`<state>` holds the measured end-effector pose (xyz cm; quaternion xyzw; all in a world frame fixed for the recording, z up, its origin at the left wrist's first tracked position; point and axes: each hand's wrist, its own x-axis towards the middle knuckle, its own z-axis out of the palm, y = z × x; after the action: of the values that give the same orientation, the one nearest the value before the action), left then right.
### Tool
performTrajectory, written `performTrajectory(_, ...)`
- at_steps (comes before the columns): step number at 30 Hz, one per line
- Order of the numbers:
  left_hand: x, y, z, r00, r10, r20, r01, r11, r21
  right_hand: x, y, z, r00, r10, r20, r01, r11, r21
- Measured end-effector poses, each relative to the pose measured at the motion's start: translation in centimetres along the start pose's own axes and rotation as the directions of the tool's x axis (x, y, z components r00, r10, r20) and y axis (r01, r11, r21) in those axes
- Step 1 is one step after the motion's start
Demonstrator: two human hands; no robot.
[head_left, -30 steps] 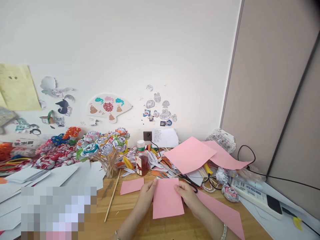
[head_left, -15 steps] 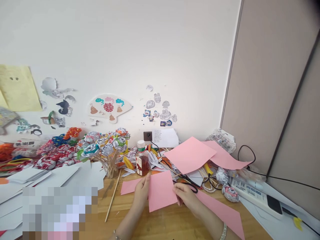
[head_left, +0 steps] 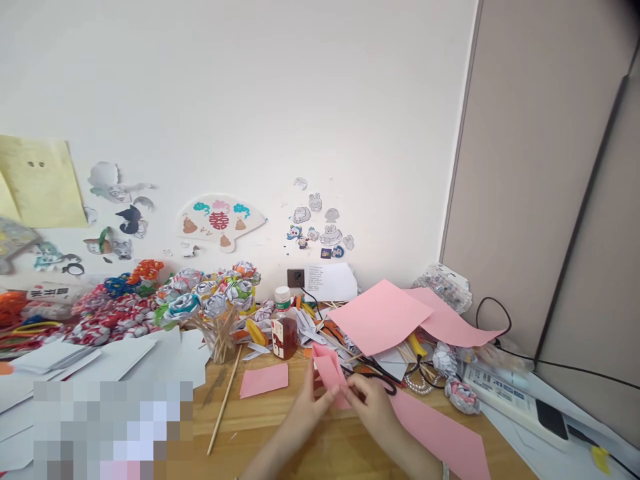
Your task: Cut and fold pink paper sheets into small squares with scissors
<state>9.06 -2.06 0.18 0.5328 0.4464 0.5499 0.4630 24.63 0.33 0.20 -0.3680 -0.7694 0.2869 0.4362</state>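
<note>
A piece of pink paper [head_left: 327, 367], bent over on itself, is held between both hands above the wooden table. My left hand [head_left: 316, 399] grips its left and lower side, thumb in front. My right hand [head_left: 367, 400] pinches its lower right part, close to the left thumb. To the left, a small pink rectangle of paper [head_left: 264, 381] lies flat on the table. A long pink sheet [head_left: 443, 433] lies partly under my right forearm. Black-handled scissors [head_left: 383, 381] rest just behind my right hand.
A bottle of reddish liquid [head_left: 283, 328] stands behind the hands. A wooden stick [head_left: 225, 400] lies left of them. Paper flowers [head_left: 215, 290] and white sheets [head_left: 125, 367] fill the left side. Larger pink sheets [head_left: 383, 315] cover clutter at the right, near a power strip [head_left: 515, 400].
The pink paper, flat and facing me before, is now folded over into a narrower shape. My hands have come closer together, and the left hand has moved right, uncovering the small pink rectangle.
</note>
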Motion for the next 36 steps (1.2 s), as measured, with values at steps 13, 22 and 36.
performTrajectory(13, 0.5, -0.4, -0.1, 1.0, 0.018, -0.01, -0.019, 0.998, -0.066, 0.1, -0.2, 0.3, 0.991, 0.092, 0.1, -0.119, 0.941, 0.316)
performTrajectory(22, 0.6, -0.6, -0.2, 0.997, -0.072, -0.011, 0.07, 0.99, -0.119, 0.0, -0.1, 0.4, 0.98, 0.087, 0.18, -0.158, 0.89, 0.428)
performTrajectory(36, 1.0, 0.3, -1.1, 0.968, -0.098, -0.23, 0.058, 0.983, -0.176, 0.6, 0.2, -0.1, 0.985, 0.167, 0.045, -0.171, 0.908, 0.382)
